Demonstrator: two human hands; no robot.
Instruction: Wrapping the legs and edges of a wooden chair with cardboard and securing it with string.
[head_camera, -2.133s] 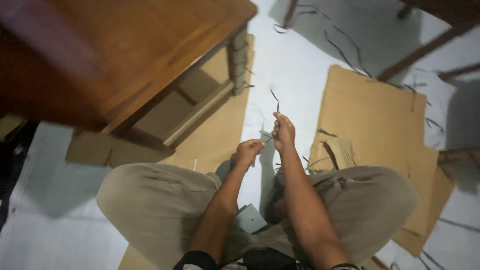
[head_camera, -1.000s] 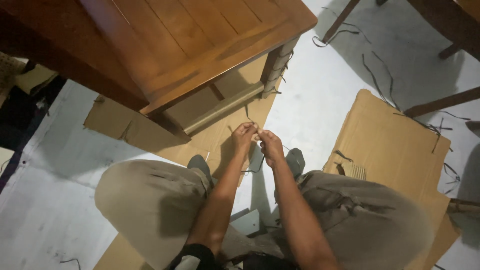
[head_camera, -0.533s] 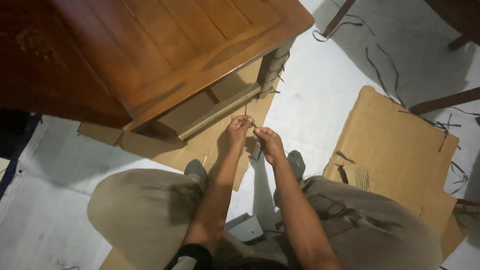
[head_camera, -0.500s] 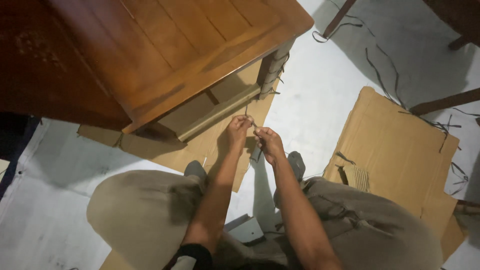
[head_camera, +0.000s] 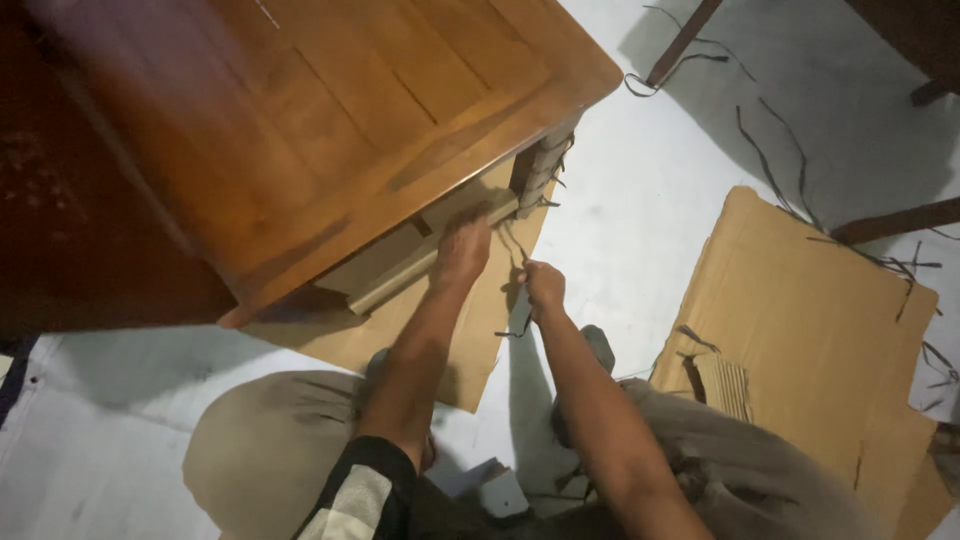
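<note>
One wooden table (head_camera: 300, 120), two cardboard sheets (head_camera: 800, 320) (head_camera: 480, 320), two hands (head_camera: 462, 250) (head_camera: 543, 285), one thin strip (head_camera: 515, 245) between them, several loose strips (head_camera: 770, 140) on the floor.

— Where do the hands sit?
— The left hand (head_camera: 462, 250) reaches under the table's (head_camera: 330, 120) edge, at the rail (head_camera: 430, 255); the right hand (head_camera: 543, 285) is just beside it, pinching a thin strip (head_camera: 514, 243).
— And around them?
— Cardboard (head_camera: 480, 320) lies beneath both; another sheet (head_camera: 810, 310) lies well right. The wrapped leg (head_camera: 540, 170) stands just beyond.

Brown wooden table (head_camera: 300, 110); tan cardboard (head_camera: 810, 310); dark strip (head_camera: 515, 250).
</note>
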